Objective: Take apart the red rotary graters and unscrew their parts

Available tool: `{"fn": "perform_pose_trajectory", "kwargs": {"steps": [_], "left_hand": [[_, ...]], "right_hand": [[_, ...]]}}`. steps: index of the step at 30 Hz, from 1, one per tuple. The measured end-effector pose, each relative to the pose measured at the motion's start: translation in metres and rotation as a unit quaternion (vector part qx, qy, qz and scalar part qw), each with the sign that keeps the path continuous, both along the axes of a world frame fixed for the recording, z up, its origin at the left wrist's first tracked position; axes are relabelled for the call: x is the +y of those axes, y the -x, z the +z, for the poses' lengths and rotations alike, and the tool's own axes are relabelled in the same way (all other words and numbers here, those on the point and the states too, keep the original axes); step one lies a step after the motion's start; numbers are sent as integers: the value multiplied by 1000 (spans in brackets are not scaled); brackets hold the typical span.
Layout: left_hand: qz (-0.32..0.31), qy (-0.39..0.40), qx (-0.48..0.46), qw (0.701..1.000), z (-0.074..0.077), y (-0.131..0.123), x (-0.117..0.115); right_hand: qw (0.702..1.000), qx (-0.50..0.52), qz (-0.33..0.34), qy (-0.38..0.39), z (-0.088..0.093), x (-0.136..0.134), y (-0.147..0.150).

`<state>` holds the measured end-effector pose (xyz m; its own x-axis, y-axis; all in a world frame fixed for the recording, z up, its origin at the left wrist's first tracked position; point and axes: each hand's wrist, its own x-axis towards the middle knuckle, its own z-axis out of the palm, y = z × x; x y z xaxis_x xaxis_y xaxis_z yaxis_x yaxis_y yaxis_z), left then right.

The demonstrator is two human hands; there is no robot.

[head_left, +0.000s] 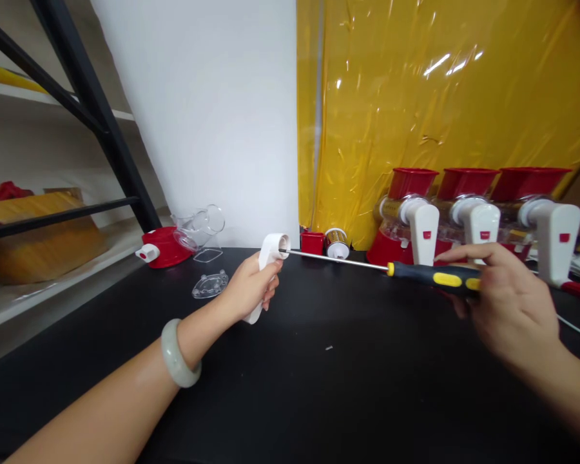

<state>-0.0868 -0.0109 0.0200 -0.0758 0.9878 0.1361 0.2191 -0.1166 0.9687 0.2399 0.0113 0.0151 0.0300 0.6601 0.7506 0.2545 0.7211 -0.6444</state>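
My left hand [256, 283] is wrapped round a white plastic crank arm [269, 246], its hollow round end turned to the right. In my right hand [510, 296] is a long screwdriver [430, 276] with a black and yellow handle, held level. The tip of its shaft reaches into the round opening of the crank arm; what it touches inside is hidden. A small screw-like metal piece [329, 348] lies on the black table [290, 399] below the shaft.
Three red and white hand-cranked graters [423, 225] stand at the back right. A red base [167, 248], a clear housing [198, 225] and a clear flat part [210, 284] sit at the left. A red block-shaped part [312, 243] and a grater drum [337, 244] lie at the back. Shelving [101, 258] borders the left.
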Motion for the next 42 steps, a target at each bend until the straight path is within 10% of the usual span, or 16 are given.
{"fn": "perform_pose_trajectory", "kwargs": {"steps": [10,17,24,33,42], "left_hand": [[17,-2,-11,1000,4,0,0],[6,-2,-5,1000,1,0,0],[3,6,-2,1000,0,-1,0],[3,12,-6,1000,-3,-3,2],[10,9,-11,1000,-1,-2,0]], "right_hand": [[990,-18,124,-63,-4,2,-2],[999,-13,-42,-12,-2,1,1],[985,67,160,-22,1,5,0],[999,-25,-25,-24,2,3,-1],[994,-25,102,-18,-1,4,-5]]}}
